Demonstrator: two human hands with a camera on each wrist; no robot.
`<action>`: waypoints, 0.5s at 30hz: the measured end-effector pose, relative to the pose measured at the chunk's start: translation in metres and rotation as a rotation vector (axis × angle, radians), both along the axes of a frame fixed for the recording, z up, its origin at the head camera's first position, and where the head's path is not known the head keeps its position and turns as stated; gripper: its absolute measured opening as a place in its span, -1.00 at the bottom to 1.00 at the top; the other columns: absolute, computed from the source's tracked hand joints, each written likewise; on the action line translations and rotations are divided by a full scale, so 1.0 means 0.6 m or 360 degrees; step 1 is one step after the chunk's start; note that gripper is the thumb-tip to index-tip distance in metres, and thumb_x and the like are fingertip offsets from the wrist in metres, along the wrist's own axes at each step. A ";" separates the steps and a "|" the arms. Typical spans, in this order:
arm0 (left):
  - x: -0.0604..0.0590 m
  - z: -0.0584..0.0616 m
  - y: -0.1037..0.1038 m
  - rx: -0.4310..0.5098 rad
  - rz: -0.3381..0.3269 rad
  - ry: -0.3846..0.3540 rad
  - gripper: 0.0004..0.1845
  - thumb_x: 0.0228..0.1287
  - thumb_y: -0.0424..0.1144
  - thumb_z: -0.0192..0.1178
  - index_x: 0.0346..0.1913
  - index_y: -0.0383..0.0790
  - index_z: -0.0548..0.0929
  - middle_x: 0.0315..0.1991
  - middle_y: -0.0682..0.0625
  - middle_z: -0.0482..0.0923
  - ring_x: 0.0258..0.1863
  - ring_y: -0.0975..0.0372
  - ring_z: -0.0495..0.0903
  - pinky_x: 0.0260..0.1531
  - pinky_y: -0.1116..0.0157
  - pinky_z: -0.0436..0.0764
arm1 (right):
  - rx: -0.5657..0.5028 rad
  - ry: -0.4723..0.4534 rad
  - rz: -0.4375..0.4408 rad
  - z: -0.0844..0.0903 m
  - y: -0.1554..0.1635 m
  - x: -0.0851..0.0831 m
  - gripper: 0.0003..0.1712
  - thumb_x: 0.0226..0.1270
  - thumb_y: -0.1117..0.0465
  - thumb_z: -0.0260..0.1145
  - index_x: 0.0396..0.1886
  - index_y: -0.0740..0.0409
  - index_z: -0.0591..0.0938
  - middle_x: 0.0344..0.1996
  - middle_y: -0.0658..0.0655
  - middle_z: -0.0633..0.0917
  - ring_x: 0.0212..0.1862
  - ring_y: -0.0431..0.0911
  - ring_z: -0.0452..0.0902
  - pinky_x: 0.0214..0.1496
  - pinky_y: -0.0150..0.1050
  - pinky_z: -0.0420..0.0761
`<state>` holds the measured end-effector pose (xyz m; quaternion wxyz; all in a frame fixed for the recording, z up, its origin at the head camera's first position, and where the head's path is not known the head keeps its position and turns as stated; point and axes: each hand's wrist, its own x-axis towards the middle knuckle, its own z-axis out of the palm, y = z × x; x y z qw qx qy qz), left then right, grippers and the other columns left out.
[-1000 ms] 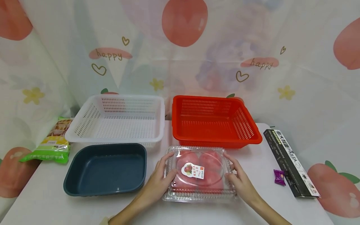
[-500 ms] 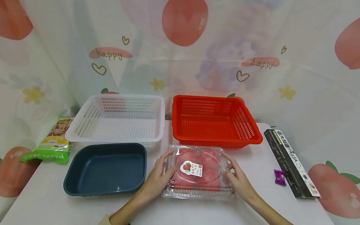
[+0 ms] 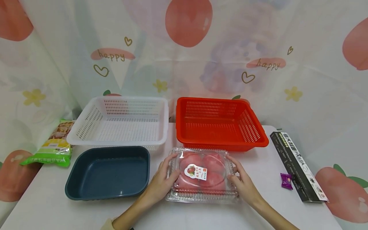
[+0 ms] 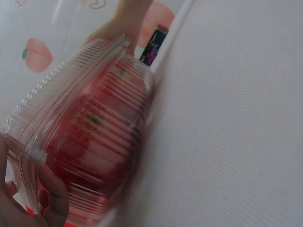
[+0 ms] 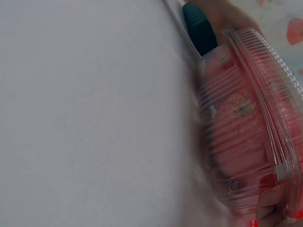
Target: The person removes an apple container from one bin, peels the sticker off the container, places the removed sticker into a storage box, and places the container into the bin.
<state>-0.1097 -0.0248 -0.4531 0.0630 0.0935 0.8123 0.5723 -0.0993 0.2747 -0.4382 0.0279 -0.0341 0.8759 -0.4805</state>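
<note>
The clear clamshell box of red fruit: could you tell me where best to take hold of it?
Probably by its two short ends, from either side, as the left hand and right hand do: the clamshell box lies flat and its ribbed rim gives purchase.

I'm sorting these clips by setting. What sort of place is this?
Probably a staged tabletop set rather than a real kitchen: a printed peach "happy" cloth backdrop hangs behind a white table, where empty sorting baskets and packaged groceries are laid out, such as the clear fruit box both hands grip.
</note>
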 end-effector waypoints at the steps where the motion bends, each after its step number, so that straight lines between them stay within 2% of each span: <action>1: 0.000 0.000 0.000 0.0000 -0.0002 -0.0002 -0.44 0.37 0.05 0.06 0.37 0.43 0.18 0.21 -0.09 0.33 0.16 -0.02 0.41 0.10 -0.21 0.49 | 0.0000 -0.0004 -0.0003 0.000 0.000 0.000 -0.28 0.37 0.31 0.05 0.48 -0.20 0.15 -0.24 0.13 0.41 -0.28 -0.12 0.50 -0.28 -0.33 0.59; 11: -0.001 0.000 -0.002 0.0002 -0.0009 -0.0028 -0.44 0.36 0.09 0.07 0.36 0.50 0.16 0.22 -0.07 0.32 0.16 -0.02 0.41 0.10 -0.21 0.50 | 0.0016 0.0000 -0.0047 -0.010 -0.002 -0.003 -0.30 0.38 0.27 0.03 0.47 -0.24 0.16 -0.23 0.11 0.34 -0.30 -0.15 0.37 -0.35 -0.33 0.45; 15: 0.000 -0.001 -0.001 -0.0011 -0.0017 -0.0021 -0.44 0.37 0.09 0.06 0.35 0.51 0.15 0.22 -0.08 0.32 0.18 -0.02 0.40 0.12 -0.22 0.48 | -0.0010 0.0046 -0.0053 -0.019 -0.001 -0.004 -0.31 0.38 0.30 0.00 0.46 -0.23 0.19 -0.24 0.10 0.34 -0.26 -0.16 0.36 -0.34 -0.33 0.45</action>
